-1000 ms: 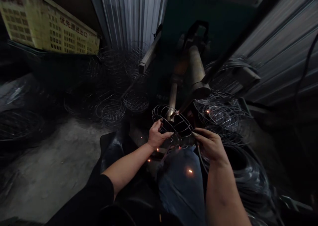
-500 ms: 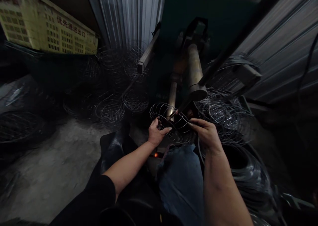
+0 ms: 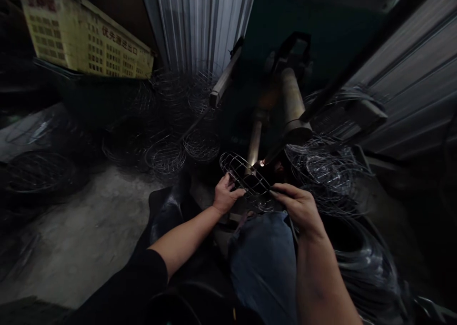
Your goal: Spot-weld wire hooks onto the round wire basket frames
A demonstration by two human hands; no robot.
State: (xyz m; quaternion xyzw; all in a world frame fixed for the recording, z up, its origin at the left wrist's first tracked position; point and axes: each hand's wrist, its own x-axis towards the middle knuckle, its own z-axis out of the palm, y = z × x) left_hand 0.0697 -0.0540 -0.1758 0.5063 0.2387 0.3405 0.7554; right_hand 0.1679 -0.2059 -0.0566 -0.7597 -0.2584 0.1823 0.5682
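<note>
A round wire basket frame [image 3: 238, 169] sits tilted between both hands, in front of a spot welder's arms [image 3: 292, 107]. My left hand [image 3: 224, 195] grips its left rim, fingers curled round the wire. My right hand [image 3: 299, 206] pinches the right rim. A small orange glow [image 3: 262, 163] shows where the welder's tip meets the wire. My knees in blue cloth [image 3: 262, 258] lie below the frame.
Several finished wire baskets [image 3: 166, 156] lie piled on the concrete floor to the left and behind. More wire frames [image 3: 323, 165] and wire coils [image 3: 360, 258] stack on the right. A yellow printed sign [image 3: 85, 42] and corrugated metal walls [image 3: 200, 25] close the back.
The sparks falling near my knees have died out. The wire frame has been turned and tilted a little in my hands; the view shifted slightly.
</note>
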